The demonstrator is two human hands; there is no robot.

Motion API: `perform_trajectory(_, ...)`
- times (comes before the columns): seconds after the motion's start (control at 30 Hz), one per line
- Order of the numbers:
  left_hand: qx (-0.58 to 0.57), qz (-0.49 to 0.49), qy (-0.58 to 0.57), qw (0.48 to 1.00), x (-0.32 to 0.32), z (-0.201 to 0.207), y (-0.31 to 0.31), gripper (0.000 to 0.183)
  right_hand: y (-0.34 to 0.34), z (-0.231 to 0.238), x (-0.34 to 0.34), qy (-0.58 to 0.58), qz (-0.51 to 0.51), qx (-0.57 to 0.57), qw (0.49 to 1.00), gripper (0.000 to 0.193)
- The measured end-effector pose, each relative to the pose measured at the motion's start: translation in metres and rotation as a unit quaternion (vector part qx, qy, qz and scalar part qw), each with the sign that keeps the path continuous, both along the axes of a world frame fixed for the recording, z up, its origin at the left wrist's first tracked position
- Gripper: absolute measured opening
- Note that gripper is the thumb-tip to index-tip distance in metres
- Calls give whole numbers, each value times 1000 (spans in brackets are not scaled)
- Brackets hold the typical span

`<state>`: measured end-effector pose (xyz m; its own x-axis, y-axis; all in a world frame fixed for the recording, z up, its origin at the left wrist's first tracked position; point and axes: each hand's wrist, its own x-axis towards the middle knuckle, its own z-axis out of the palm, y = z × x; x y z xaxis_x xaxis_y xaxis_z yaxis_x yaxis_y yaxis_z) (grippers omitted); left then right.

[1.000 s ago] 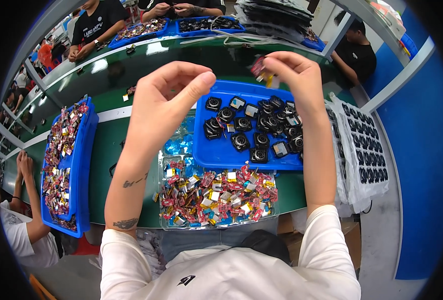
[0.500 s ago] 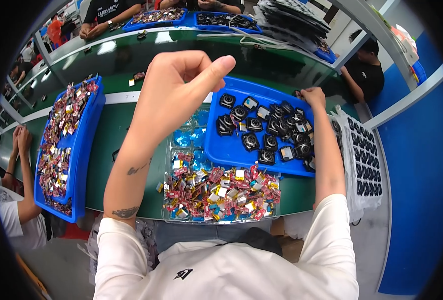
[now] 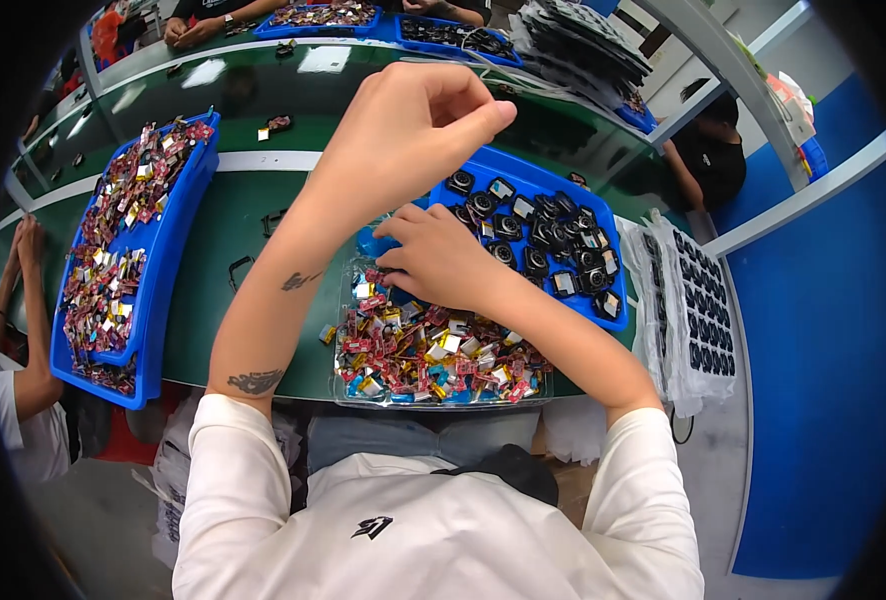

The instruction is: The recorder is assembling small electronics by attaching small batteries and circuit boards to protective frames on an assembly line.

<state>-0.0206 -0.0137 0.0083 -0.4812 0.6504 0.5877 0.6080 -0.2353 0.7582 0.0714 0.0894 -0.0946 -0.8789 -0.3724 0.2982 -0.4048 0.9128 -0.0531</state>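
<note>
My left hand is raised above the bench with its fingers curled in toward the thumb; whatever they may hold is hidden. Lower and to its right, my right hand reaches inward over a clear plastic tray, fingers apart and nothing seen in them. Small red circuit boards with silver and yellow battery cells fill the near part of this tray, and blue compartments show at its far end. Beyond my right forearm, a blue tray holds several black watch cases.
At left stands a long blue bin heaped with circuit boards. Stacked trays of round black parts are on the right. A green conveyor belt runs across behind, with metal posts at right. Other people sit around the line.
My right hand has come from the blue tray's far right edge to the clear tray. My left hand has shifted slightly up and right, still curled. The whole view has tilted a little.
</note>
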Motion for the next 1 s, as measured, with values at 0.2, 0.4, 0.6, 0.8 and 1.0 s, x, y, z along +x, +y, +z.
perform_trajectory(0.2,-3,-21,27,999,1,6,-13,24,4,11,-6,-19,2,-53,998,11)
perform_trajectory(0.4,-22,-13,20,999,-3,7,-11,22,-1,4,-7,-35,25,12,999,20)
perform_trajectory(0.6,-46,-24,37,998,-4,8,-7,17,12,34,-3,-63,16,-173,983,13)
perform_trajectory(0.8,-101,-14,58,993,-1,10,-10,14,41,75,15,-61,-53,-480,874,12)
perform_trajectory(1.0,-100,-22,34,994,6,5,0,19,57,90,27,37,-48,-558,828,18)
